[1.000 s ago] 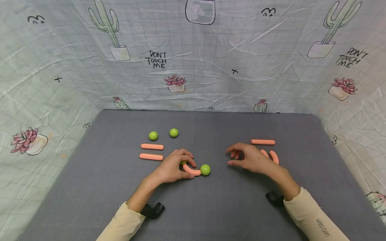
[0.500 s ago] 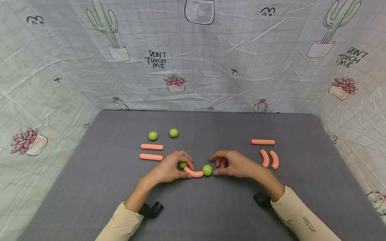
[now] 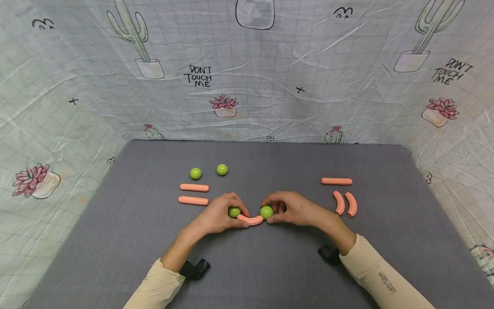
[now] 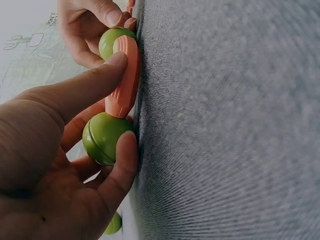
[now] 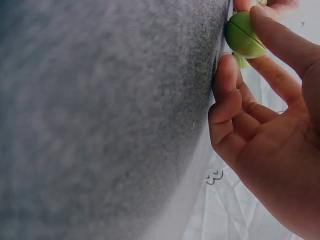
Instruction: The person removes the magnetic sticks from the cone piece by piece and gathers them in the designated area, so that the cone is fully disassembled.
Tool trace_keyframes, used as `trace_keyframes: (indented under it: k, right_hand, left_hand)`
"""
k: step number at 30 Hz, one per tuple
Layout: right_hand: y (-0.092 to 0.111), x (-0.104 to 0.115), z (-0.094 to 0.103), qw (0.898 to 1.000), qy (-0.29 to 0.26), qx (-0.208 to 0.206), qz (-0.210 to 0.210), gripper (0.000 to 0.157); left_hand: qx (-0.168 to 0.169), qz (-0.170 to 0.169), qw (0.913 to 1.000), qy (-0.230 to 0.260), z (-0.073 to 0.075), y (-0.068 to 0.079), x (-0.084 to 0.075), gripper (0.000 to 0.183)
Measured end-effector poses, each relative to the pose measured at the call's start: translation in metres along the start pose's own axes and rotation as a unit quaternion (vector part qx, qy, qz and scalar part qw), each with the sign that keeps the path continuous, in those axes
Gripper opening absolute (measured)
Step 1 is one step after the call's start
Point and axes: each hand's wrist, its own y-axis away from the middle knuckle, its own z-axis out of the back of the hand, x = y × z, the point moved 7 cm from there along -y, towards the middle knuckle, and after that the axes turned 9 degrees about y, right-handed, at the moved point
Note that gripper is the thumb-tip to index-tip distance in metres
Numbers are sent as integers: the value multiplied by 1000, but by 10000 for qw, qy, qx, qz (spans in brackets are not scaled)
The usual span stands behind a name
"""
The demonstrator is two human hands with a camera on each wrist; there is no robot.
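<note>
My left hand (image 3: 220, 213) pinches a curved orange ribbed stick (image 3: 251, 220) between thumb and fingers, low over the grey surface. A green ball (image 4: 102, 135) meets the stick's left end and sits among that hand's fingers; a seam runs round it. At the right end of the stick is a second green ball (image 3: 266, 212), held by my right hand (image 3: 295, 209) with thumb and index finger. In the right wrist view the thumb presses this seamed ball (image 5: 244, 36), and the other fingers curl beside it. The join at that end is partly hidden.
Two straight orange sticks (image 3: 194, 187) lie left of my left hand, with two green balls (image 3: 196, 173) behind them. To the right are another straight stick (image 3: 336, 181) and two curved sticks (image 3: 351, 204). A patterned cloth (image 3: 262, 77) encloses the grey table (image 3: 266, 270).
My right hand has moved left from beside the curved sticks and now grips the green ball at the joined piece's right end. My left hand keeps its hold, nearly still.
</note>
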Motion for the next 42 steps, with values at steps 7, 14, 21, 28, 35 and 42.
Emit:
trace_keyframes:
  k: [7, 14, 21, 28, 35, 42]
  right_hand:
    - [-4, -3, 1, 9996, 81, -72, -261, 28]
    - [-8, -2, -1, 9999, -10, -93, -105, 34]
    - [-8, 0, 1, 9999, 12, -118, -65, 29]
    - [-8, -3, 2, 9998, -45, -32, -208, 29]
    - [-6, -12, 8, 9991, -239, -71, -354, 35]
    - [-15, -15, 14, 9983, -337, -308, -355, 36]
  left_hand:
    - [95, -70, 9999, 60, 1, 3, 0, 18]
    - [13, -120, 9999, 21, 1, 4, 1, 14]
    - [-33, -156, 9998, -104, 2, 4, 1, 14]
    - [-84, -173, 9998, -103, 3, 3, 3, 14]
    - [-44, -96, 9999, -26, 5, 4, 3, 13]
    - [-50, -78, 10000, 37, 3, 6, 4, 16]
